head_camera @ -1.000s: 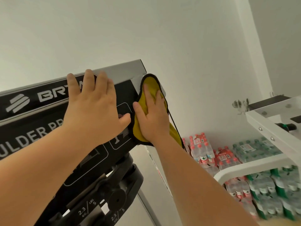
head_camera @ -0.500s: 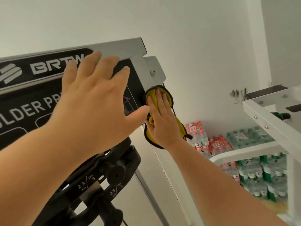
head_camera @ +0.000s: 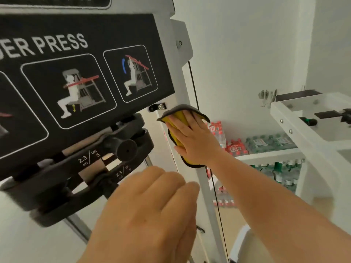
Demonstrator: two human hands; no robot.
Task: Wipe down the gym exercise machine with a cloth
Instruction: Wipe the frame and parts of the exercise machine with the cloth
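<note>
A: Cloth [head_camera: 177, 117] location?
B: Pressed under flat right hand [head_camera: 191, 141], against machine upright [head_camera: 183, 88]; left hand [head_camera: 148, 211] below, fingers loose, holding nothing.
A: Handling?
B: Probably soft, light, limp; best pinned by palm, mid-fold.

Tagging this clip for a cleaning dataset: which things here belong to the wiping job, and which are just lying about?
Job: yellow cloth; right hand pressing it flat; machine's white upright under the cloth; its black instruction panel.
Lying about: bottled water packs by the wall; white frame on the right; left hand, holding nothing.
</note>
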